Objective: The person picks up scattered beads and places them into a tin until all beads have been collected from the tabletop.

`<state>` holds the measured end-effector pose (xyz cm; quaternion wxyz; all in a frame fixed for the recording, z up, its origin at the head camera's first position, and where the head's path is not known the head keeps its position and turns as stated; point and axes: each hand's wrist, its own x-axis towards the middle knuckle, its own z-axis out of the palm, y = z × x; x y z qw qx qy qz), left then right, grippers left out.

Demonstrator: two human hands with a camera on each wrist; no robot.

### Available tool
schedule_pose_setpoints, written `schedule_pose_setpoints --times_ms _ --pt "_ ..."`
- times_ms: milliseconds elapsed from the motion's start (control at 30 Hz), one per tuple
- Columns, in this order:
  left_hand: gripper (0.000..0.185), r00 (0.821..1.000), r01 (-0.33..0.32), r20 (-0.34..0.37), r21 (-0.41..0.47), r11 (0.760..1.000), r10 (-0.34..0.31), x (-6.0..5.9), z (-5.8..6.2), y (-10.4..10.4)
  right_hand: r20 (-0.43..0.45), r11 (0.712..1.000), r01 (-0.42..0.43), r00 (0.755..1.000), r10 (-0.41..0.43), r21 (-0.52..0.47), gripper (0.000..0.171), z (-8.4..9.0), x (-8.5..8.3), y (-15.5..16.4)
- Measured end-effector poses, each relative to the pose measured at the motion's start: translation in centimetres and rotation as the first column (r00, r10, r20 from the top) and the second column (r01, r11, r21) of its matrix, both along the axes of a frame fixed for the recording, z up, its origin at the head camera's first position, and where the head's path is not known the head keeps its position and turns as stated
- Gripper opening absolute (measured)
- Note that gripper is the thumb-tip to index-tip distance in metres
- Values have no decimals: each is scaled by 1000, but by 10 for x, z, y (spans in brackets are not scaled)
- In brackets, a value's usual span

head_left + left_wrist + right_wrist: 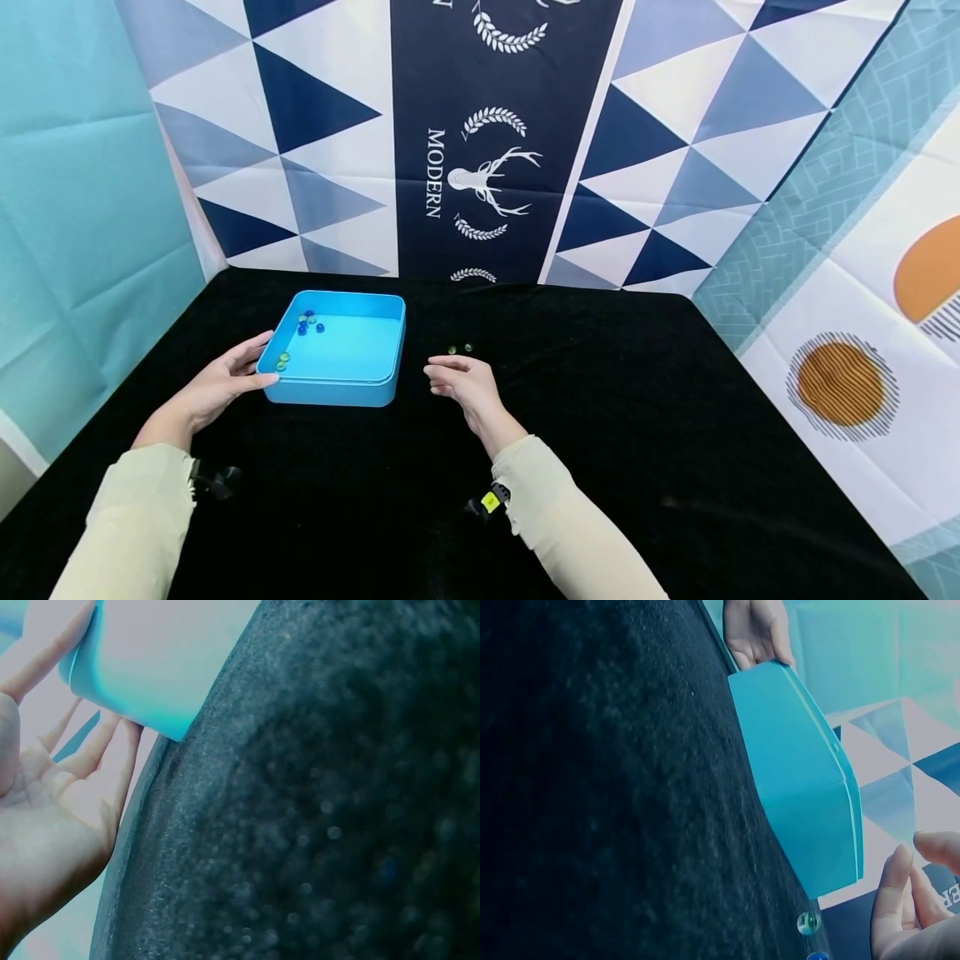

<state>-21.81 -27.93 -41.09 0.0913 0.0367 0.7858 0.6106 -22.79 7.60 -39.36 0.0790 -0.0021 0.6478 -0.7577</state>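
Observation:
A light-blue square box (335, 393) stands on the black cloth, with several blue and yellow-green glass marbles (303, 327) inside along its left. My left hand (213, 385) holds the box at its front left corner, thumb at the front rim and fingers against the left outer wall. In the left wrist view, the box (161, 675) meets those fingertips. My right hand (468, 390) is right of the box, thumb and forefinger tips close together; I see nothing between them. Just beyond it lie two small marbles (452, 350) on the cloth. In the right wrist view, one marble (808, 923) looks greenish.
Black cloth (615, 433) covers the table. Behind it hangs a patterned backdrop (487, 179) with triangles and a deer head. A pale teal cloth (82, 208) hangs at the left, and another patterned cloth (832, 408) at the right.

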Motion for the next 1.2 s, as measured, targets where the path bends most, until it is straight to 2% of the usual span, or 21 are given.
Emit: schedule_pose_setpoints --times_ms 600,900,1200 --pt "85 1000 -4 -8 -6 1000 4 -1 1 3 52 999 40 998 -40 15 33 -11 -8 26" --pt "86 1000 -5 -5 3 1000 5 -1 0 1 126 987 -62 991 44 146 32 -15 -10 36" --pt "86 1000 -5 -10 7 1000 5 0 -2 1 152 969 -142 982 113 200 29 -19 -16 40"
